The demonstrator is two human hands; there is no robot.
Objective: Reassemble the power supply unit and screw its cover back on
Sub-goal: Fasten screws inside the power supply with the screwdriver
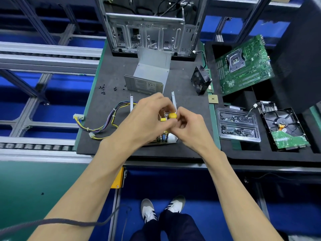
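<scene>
The open power supply base [171, 139] lies on the black mat, its circuit board mostly hidden under my hands. Its coloured cable bundle [106, 125] trails off to the left. The grey metal cover [149, 77] stands just behind it, apart from the base. A yellow-handled screwdriver [172, 116] stands upright over the board. My right hand [188, 126] pinches its yellow top with curled fingers. My left hand [147, 117] curls around the shaft area beside it; what its fingertips hold is hidden. Several loose black screws [107, 88] lie at the mat's left.
An empty computer case [147, 32] stands at the back. A black fan [200, 80], a CPU chip [213, 98], a green motherboard [245, 65], a clear screw tray [238, 126] and a hard drive [284, 129] lie to the right.
</scene>
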